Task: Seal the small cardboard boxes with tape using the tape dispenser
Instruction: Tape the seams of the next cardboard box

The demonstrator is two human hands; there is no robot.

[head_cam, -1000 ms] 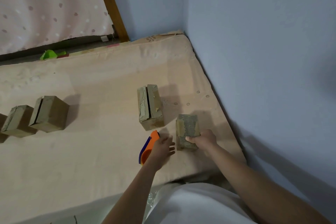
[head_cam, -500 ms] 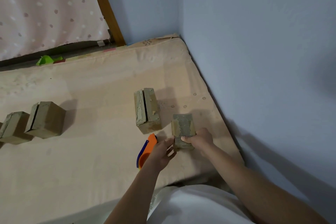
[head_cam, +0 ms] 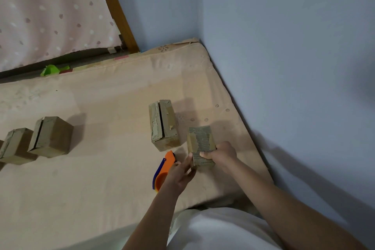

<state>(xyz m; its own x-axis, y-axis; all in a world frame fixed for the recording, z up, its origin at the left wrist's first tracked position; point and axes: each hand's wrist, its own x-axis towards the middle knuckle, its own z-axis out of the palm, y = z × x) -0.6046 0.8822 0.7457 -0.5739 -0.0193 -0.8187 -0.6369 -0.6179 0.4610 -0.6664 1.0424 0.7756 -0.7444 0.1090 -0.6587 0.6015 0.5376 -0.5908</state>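
The person leans over a peach-coloured mattress point(head_cam: 101, 168) pushed into the corner of a blue wall point(head_cam: 284, 67), and both hands are on one small cardboard box point(head_cam: 199, 144) at about four o'clock on the mattress. The right hand point(head_cam: 222, 153) grips that box from its right side, thumb laid across the top face and fingers curled round the far side. The left hand point(head_cam: 180, 170) reaches in from the other side with fingers fairly straight, the fingertips touching the box's left edge, so it is not clasping anything that I can see. Just under and to the nine o'clock side of that hand lies the orange tape dispenser point(head_cam: 164, 168) with its blue trim, resting on the mattress; whether the palm touches it I cannot tell. Immediately at eleven o'clock from the held box stands a second box point(head_cam: 163, 125), its top flaps parted by a dark slit and ragged tape along the seam. Well apart, out at nine o'clock, two more boxes sit side by side: a larger one point(head_cam: 51, 137) and a smaller one point(head_cam: 14, 146) at the edge of view. Beyond the mattress at eleven o'clock there is a green scrap point(head_cam: 50, 70) beneath a dotted pink curtain point(head_cam: 50, 16) and a brown wooden post point(head_cam: 115, 6).
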